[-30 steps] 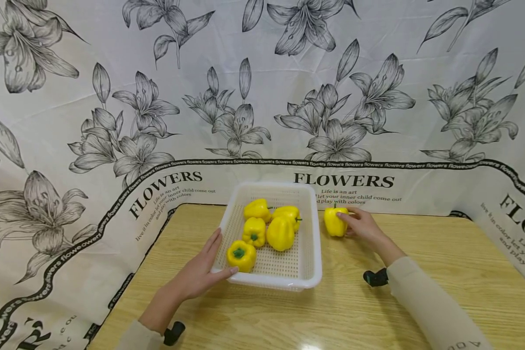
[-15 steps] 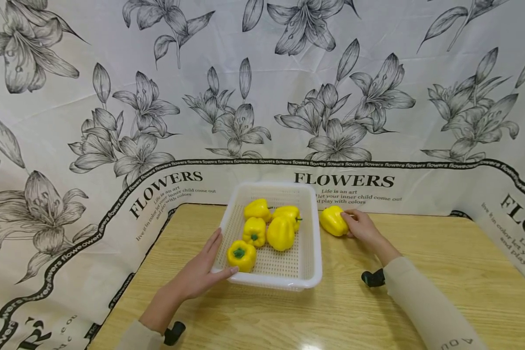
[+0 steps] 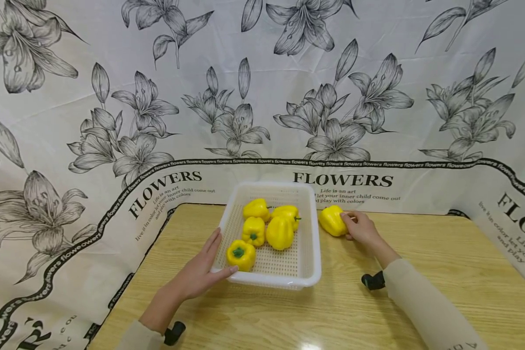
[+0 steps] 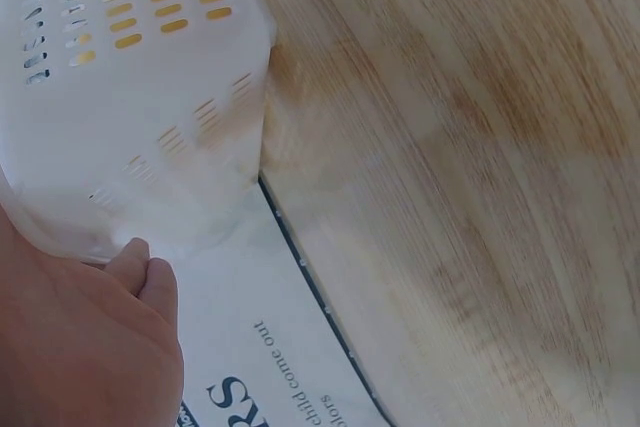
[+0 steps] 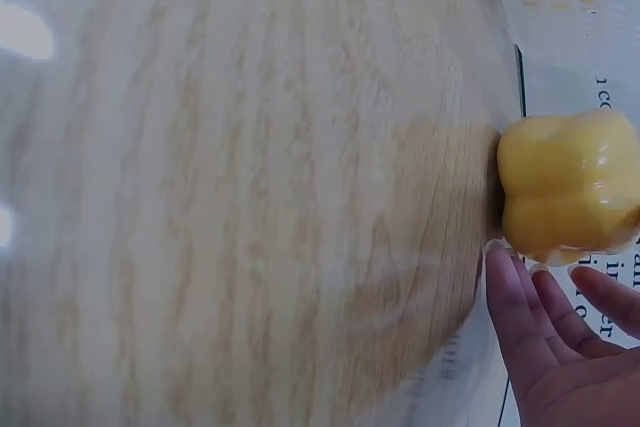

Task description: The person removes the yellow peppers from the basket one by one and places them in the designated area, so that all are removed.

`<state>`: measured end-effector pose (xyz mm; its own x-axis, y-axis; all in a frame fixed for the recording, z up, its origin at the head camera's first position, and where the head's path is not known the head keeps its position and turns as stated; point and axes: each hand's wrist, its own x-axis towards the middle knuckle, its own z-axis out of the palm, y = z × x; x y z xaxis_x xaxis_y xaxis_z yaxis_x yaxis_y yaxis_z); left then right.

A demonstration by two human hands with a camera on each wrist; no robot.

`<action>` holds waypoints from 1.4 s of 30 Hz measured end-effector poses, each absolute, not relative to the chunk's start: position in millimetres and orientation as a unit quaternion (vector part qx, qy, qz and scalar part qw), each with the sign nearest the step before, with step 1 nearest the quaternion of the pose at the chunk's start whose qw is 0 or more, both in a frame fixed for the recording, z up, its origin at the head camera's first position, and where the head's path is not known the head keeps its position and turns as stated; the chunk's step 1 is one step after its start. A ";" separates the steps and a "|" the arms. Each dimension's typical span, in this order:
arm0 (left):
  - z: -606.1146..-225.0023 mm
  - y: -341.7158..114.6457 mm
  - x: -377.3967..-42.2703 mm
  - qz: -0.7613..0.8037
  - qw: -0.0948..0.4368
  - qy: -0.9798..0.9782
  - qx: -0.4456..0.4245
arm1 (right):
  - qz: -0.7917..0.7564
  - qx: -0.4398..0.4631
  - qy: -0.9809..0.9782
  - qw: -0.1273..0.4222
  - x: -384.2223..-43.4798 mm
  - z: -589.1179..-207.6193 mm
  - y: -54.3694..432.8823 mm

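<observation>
My left hand [image 3: 197, 274] holds the near left corner of a white plastic basket [image 3: 315, 243], the thumb over the near rim and the fingers along the outer left side. In the left wrist view, fingertips [image 4: 135, 252] meet the wall just below the rim. Several yellow bell peppers [image 3: 280, 233] lie in the basket. Another yellow bell pepper [image 3: 332, 221] lies tilted on the table, right of the basket. My right hand [image 3: 362, 227] is at its right end. In the right wrist view, nearly straight fingers touch or almost touch this pepper [image 5: 570, 182]; its stem is hidden.
The wooden table [image 3: 262, 321] ends at a white cloth [image 3: 245, 121] printed with black flowers and lettering, which hangs behind and at both sides. A dark device [image 3: 373, 280] sits at the right wrist, and a similar one [image 3: 174, 333] at the left.
The pepper at my right hand stood upright with its stem up a second ago and has tipped over toward the basket. The right hand has shifted slightly; the left hand and basket stay put.
</observation>
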<state>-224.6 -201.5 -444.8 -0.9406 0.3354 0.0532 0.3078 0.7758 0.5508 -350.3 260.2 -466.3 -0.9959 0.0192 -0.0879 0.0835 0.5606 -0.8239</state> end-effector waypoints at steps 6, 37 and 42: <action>-445.8 -201.7 -225.0 0.291 0.025 0.942 0.167 | -0.471 0.036 0.881 0.035 -343.6 -465.1 256.8; -443.3 -201.6 -224.4 0.288 0.025 0.943 0.167 | -0.341 -0.092 0.936 -0.019 -297.6 -433.1 255.9; -443.3 -200.5 -223.7 0.289 0.026 0.942 0.170 | -0.343 -0.121 0.931 -0.030 -289.4 -428.0 252.4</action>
<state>-223.7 -200.5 -443.3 -0.9410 0.3348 0.0500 0.3053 0.7755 0.5526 -289.4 252.4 -428.0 -0.9688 -0.2047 0.1398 -0.2465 0.7358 -0.6308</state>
